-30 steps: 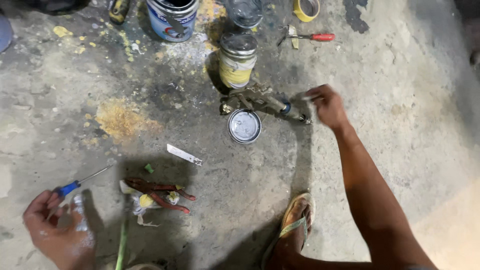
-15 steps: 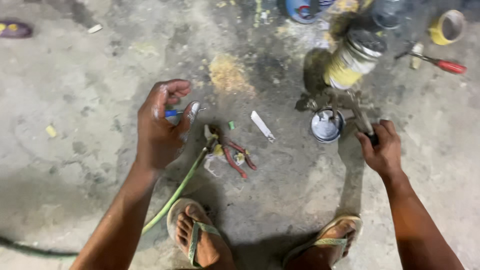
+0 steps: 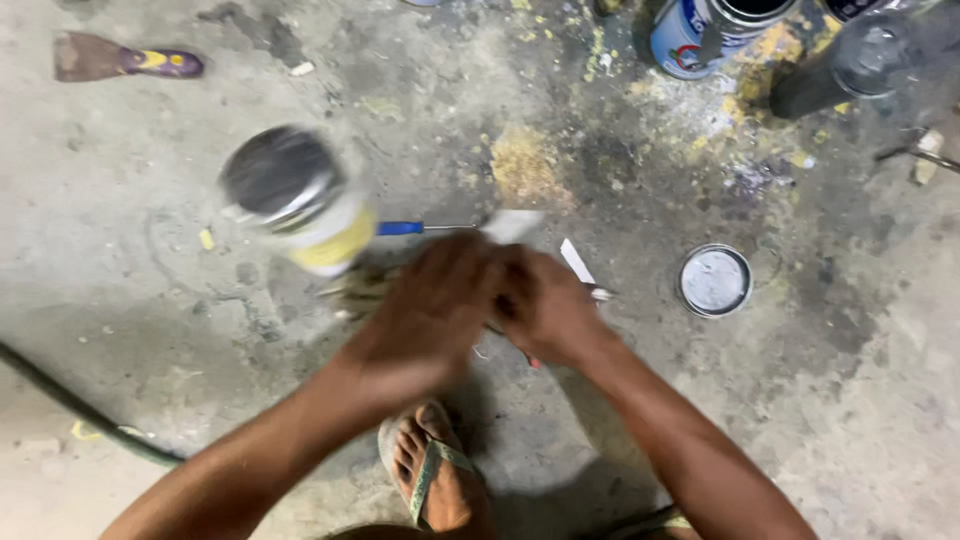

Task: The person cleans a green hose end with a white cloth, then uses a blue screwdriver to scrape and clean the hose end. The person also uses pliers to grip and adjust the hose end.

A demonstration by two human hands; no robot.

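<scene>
My left hand (image 3: 430,315) and my right hand (image 3: 545,305) are pressed together low over the concrete floor, both blurred by motion. What they grip is hidden between them. A small tin with a yellow label (image 3: 295,205) sits just left of my left hand, blurred; whether the hand touches it is unclear. A blue-handled screwdriver (image 3: 402,228) lies just beyond my knuckles, its shaft pointing right toward a pale scrap (image 3: 512,225). A white strip (image 3: 576,261) pokes out past my right hand.
A round metal lid (image 3: 714,280) lies to the right. A blue and white paint can (image 3: 690,35) and a dark jar (image 3: 850,65) stand at the top right. A scraper (image 3: 120,60) lies top left. A green hose (image 3: 70,410) crosses lower left. My sandalled foot (image 3: 435,475) is below.
Both hands have come together in the middle; before, they were apart. The yellow-labelled tin now appears left of my hands instead of beside the lid. The view has shifted.
</scene>
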